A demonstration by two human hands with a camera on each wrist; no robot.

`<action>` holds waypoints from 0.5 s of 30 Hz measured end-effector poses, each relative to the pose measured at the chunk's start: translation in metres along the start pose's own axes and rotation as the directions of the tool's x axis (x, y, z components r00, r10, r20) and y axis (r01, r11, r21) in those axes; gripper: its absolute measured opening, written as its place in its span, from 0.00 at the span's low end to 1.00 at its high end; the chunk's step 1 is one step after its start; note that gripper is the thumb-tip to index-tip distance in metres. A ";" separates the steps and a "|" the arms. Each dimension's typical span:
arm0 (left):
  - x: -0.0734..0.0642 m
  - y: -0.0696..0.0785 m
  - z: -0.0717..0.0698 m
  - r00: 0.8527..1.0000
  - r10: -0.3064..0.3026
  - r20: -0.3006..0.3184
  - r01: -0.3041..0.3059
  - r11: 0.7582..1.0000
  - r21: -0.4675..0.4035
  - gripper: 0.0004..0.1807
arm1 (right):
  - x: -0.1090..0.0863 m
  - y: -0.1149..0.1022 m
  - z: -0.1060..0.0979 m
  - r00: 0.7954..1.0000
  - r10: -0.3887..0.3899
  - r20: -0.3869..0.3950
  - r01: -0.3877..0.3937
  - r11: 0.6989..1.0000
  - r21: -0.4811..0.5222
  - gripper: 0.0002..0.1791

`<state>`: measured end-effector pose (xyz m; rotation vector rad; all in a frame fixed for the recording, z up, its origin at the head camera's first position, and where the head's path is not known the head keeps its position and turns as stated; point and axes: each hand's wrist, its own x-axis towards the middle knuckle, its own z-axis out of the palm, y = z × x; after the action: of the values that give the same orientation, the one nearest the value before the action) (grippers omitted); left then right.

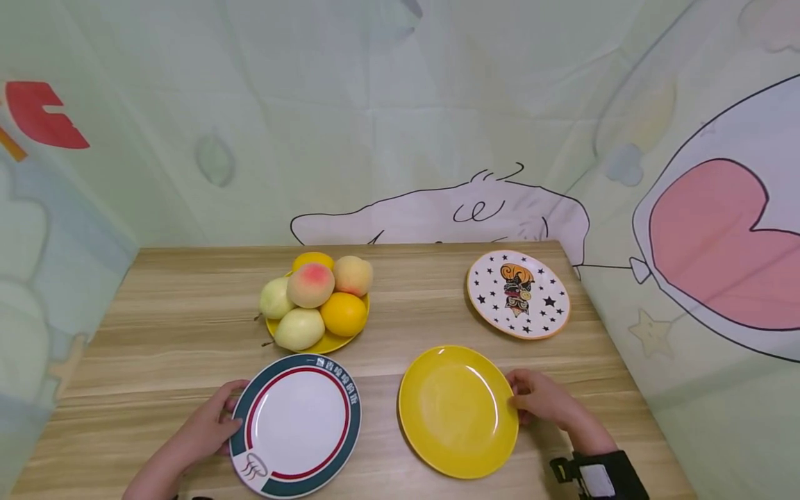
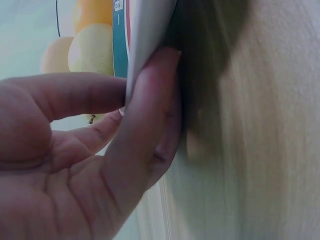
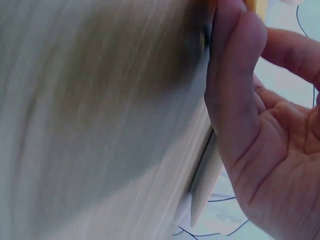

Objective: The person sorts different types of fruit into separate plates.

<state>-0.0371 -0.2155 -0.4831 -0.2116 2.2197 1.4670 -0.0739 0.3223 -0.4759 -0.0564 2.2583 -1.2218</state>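
My left hand pinches the left rim of a white plate with a dark green border and a red ring. In the left wrist view, the thumb is on one face of this plate and fingers curl under its rim. On the right, my right hand pinches the right edge of a round yellow plate. The right wrist view shows fingers bent beneath the yellow rim, close over the wooden table, with only a sliver of that plate visible.
Behind the white plate, another yellow plate bears peaches, pale green pears and yellow-orange fruit. An oval star-patterned plate lies at the back right of the wooden table. A printed curtain surrounds the table.
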 end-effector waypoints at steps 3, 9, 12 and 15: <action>0.001 0.000 -0.001 1.000 -0.011 0.008 0.011 1.000 -0.015 0.32 | -0.001 -0.002 -0.003 1.000 0.022 0.021 -0.021 1.000 -0.020 0.15; 0.002 -0.002 -0.002 1.000 -0.019 0.019 0.019 1.000 -0.022 0.32 | 0.006 -0.008 -0.028 0.989 0.120 -0.082 -0.131 0.979 -0.154 0.18; 0.002 -0.003 -0.002 1.000 -0.017 0.020 0.018 1.000 -0.018 0.32 | 0.013 -0.009 -0.053 0.958 0.110 -0.266 -0.161 0.971 -0.178 0.20; 0.001 -0.003 -0.002 1.000 -0.009 0.021 0.010 1.000 -0.016 0.32 | 0.022 -0.008 -0.081 0.894 0.088 -0.439 -0.169 0.974 -0.149 0.26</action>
<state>-0.0371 -0.2184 -0.4852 -0.2106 2.1877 1.4759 -0.1345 0.3724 -0.4458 0.3225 2.7017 -1.0261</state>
